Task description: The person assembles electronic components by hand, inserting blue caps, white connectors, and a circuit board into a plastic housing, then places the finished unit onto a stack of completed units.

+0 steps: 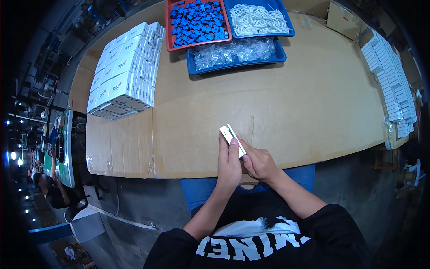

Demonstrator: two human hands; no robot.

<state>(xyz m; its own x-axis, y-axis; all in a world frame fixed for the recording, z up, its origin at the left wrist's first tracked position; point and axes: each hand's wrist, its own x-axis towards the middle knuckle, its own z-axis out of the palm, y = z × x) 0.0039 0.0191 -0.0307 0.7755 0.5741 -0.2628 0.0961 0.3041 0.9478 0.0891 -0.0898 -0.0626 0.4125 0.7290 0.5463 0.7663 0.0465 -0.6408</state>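
Note:
Both my hands are closed around a small white rectangular plastic piece [230,135] with a dark slot along one side, held tilted over the table's near edge. My left hand [229,163] grips it from the left, with the thumb lying on its upper face. From the right, my right hand [260,163] wraps its lower end and side. The fingers under the piece are hidden. Beyond my hands stretches the cardboard-covered table [268,101].
White boxes [121,67] stand stacked at left. At the back are a red tray [168,38] of blue-and-black parts, a blue tray [291,31] of white sticks and another blue tray [215,71] of clear bags. White pieces [389,80] line the right edge. A person [56,190] sits far left.

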